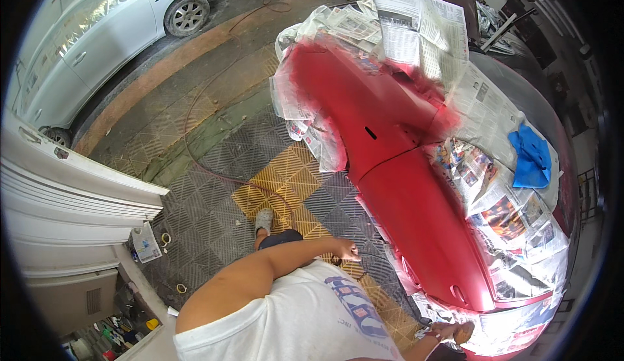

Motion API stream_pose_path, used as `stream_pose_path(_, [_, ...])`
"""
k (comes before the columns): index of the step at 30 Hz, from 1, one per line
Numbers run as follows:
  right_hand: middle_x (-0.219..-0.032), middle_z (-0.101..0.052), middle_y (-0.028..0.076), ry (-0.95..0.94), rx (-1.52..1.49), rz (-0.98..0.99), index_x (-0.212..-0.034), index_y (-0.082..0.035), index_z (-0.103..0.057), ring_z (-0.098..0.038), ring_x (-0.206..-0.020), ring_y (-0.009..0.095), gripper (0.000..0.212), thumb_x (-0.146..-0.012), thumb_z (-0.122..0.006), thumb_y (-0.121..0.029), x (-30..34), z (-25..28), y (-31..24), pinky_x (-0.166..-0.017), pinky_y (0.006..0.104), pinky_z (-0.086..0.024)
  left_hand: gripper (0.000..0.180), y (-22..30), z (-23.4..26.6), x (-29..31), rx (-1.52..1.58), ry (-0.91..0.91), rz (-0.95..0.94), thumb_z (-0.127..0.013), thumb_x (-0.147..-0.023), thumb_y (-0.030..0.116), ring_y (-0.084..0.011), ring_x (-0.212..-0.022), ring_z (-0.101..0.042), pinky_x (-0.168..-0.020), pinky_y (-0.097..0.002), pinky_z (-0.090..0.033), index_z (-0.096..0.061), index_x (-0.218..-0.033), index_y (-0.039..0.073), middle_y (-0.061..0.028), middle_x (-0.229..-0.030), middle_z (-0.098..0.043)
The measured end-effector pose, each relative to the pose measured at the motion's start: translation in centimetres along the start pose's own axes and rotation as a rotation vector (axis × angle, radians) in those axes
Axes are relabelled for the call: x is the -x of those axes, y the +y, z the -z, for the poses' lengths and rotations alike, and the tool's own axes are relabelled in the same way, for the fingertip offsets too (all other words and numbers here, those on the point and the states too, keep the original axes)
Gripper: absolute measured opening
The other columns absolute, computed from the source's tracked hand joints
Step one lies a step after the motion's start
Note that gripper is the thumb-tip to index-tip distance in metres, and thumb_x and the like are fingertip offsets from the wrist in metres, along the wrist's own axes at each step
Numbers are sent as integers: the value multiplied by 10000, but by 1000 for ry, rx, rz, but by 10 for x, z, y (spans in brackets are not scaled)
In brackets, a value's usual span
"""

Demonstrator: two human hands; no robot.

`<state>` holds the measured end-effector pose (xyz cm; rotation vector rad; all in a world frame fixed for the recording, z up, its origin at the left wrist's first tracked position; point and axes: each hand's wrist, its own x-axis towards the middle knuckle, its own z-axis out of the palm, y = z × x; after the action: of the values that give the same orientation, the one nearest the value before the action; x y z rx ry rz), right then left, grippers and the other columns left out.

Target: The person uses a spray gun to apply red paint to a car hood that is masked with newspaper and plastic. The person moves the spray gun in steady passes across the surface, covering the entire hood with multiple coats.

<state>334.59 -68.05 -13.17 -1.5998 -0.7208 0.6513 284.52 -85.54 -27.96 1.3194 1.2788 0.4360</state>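
My left hand (pixel 348 250) is closed in front of my white shirt, at the end of my bent arm. A thin dark air hose (pixel 378 257) runs out from it toward my right side. At the lower edge my right hand (pixel 448 331) has its fingers curled round something whose shape is mostly hidden; a dark part shows just under it. Close by both hands lies a car's red-painted side (pixel 416 218), a door and a fender in a matte red coat. Newspaper masking (pixel 504 218) covers the areas around the red panels, with red overspray along its edges.
A blue cloth (pixel 532 157) lies on the masked windscreen area. A red hose (pixel 190 141) snakes over the grey and yellow floor tiles (pixel 276 182). Upper left stands a pale car (pixel 114 32) with plastic over its windows. Tape rolls (pixel 181 289) lie near a white door (pixel 84 188).
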Motion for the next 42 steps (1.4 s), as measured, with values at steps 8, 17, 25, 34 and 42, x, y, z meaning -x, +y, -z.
stream_pose_path(8, [-824,-612,66,-385,96,-55,-1042,-50,-560,-587,-611,171,250,-961,-713,-231,143,-132,49,-524,330,-484,647,-131,49,81,209,313,240,-591,-950,638,-369,-1034,-713,-915,-457,-544,-763,-1124,39,-205,-1089,-753])
stream_pose_path(17, [-876,-594,42,-837,40,-189,-1225,-18,-558,-587,-654,132,367,-938,-751,-141,393,-324,61,-568,288,-484,544,-244,93,208,544,843,423,-629,-967,543,-338,-909,-716,-850,-433,-544,-772,-1086,32,-176,-991,-761])
stream_pose_path(25, [-879,-600,30,-1368,-7,-258,-1198,-15,-598,-568,-661,106,266,-975,-714,-103,535,-429,18,-590,272,-488,439,-320,112,266,793,1082,544,-657,-964,403,-273,-963,-715,-847,-403,-538,-756,-1142,14,-140,-1042,-765])
stream_pose_path(34, [-927,-627,31,-1133,-27,-281,-1230,-39,-594,-617,-740,128,300,-960,-721,-75,511,-406,17,-635,290,-537,414,-306,124,253,724,982,503,-644,-974,372,-248,-908,-705,-837,-389,-540,-745,-1162,17,-134,-1006,-758])
stream_pose_path(42, [-902,-599,32,-542,31,-92,-1141,-63,-560,-588,-726,145,281,-954,-715,-204,348,-279,46,-630,309,-513,619,-251,104,178,292,530,321,-597,-955,623,-327,-967,-723,-894,-424,-541,-748,-1182,67,-171,-1021,-763])
